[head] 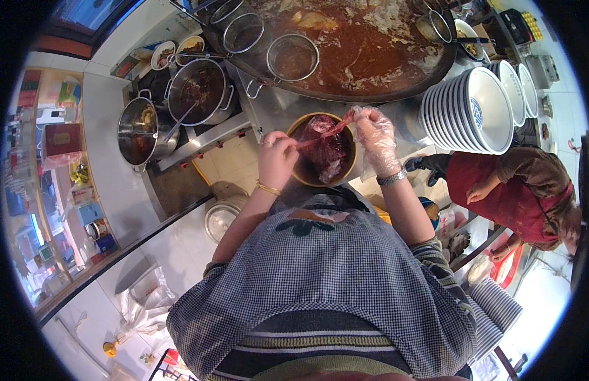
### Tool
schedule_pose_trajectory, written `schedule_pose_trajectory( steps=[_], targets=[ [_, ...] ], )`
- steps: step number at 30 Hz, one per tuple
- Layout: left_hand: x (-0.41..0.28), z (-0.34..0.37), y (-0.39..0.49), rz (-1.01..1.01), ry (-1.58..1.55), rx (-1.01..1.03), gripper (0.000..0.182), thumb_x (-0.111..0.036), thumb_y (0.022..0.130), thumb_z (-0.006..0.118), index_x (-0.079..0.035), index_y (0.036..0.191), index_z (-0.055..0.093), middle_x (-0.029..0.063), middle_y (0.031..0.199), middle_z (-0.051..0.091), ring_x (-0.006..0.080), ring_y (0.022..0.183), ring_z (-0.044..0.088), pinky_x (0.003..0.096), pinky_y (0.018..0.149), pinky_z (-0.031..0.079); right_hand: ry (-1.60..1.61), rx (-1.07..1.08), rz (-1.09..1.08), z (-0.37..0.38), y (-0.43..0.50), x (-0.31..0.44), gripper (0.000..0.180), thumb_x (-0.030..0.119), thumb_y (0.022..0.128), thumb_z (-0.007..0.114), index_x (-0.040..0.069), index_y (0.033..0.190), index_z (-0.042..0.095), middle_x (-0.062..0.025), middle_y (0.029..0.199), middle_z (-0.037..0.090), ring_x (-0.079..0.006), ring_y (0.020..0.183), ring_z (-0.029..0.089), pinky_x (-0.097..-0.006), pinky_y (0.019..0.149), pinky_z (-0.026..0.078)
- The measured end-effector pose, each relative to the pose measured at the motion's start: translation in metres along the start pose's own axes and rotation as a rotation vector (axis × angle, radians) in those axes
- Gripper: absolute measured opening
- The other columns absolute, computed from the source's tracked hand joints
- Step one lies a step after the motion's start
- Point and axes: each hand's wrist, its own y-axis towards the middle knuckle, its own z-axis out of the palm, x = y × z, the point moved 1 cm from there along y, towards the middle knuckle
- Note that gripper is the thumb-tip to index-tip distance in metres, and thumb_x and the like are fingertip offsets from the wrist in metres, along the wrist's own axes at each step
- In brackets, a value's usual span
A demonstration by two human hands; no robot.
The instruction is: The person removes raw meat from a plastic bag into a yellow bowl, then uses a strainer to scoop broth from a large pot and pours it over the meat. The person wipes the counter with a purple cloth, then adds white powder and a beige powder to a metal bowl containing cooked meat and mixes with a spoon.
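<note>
A round pot with a yellowish rim (355, 157) stands right before me. Dark red contents, partly wrapped in clear plastic (328, 162), fill much of it. A twisted reddish strip (323, 135) stretches across the pot between my hands; I cannot tell whether it is plastic film or meat. My left hand (278, 158), bare with a ring, pinches its left end at the rim. In a clear plastic glove, my right hand (376, 138) grips the other end, raised above the right side of the pot.
A huge pan of reddish-brown broth (366, 57) lies ahead, with a wire strainer (293, 58) at its near edge. Steel stockpots (199, 93) stand left. Stacked white bowls (487, 112) lean at right. Nearby, another person in a red apron (485, 190) stands beside a red basket (512, 266).
</note>
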Motion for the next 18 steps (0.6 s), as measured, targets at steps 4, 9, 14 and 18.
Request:
schedule_pose_trajectory(
  steps=[4,9,14,18],
  targets=[
    [-0.013,-0.002,0.006,0.058,0.150,-0.040,0.016,-0.009,0.069,0.070,-0.008,0.085,0.068,0.0100,0.101,0.059,0.0313,0.099,0.055,0.0417,0.089,0.045,-0.041,0.040,-0.065,0.006,-0.007,0.001,0.014,0.015,0.092,0.066,0.010,0.081,0.059,0.0068,0.069,0.054,-0.0009,0.057,0.043,-0.0189,0.051,0.037],
    [-0.043,0.005,0.015,0.201,0.168,0.017,0.019,-0.012,0.068,0.070,-0.007,0.087,0.068,0.0089,0.109,0.056,0.0313,0.110,0.050,0.0431,0.096,0.041,-0.137,0.137,-0.152,0.024,-0.016,0.006,0.010,0.012,0.093,0.061,0.008,0.085,0.057,0.0047,0.072,0.054,-0.0021,0.059,0.046,-0.0194,0.051,0.038],
    [-0.047,0.016,0.025,0.306,0.243,0.071,0.021,-0.013,0.066,0.071,-0.006,0.086,0.071,0.0079,0.105,0.057,0.0298,0.110,0.049,0.0448,0.097,0.040,-0.207,0.252,-0.051,0.028,-0.005,0.002,0.011,0.014,0.092,0.063,0.005,0.095,0.059,0.0033,0.080,0.058,-0.0026,0.065,0.053,-0.0181,0.058,0.045],
    [-0.042,0.017,0.023,0.315,0.180,0.032,0.014,-0.011,0.066,0.073,-0.008,0.080,0.072,0.0053,0.099,0.061,0.0312,0.107,0.052,0.0435,0.095,0.041,-0.428,0.247,-0.028,0.016,0.004,-0.023,0.018,0.013,0.092,0.063,0.004,0.107,0.059,0.0010,0.090,0.062,-0.0054,0.076,0.056,-0.0214,0.065,0.049]
  ],
)
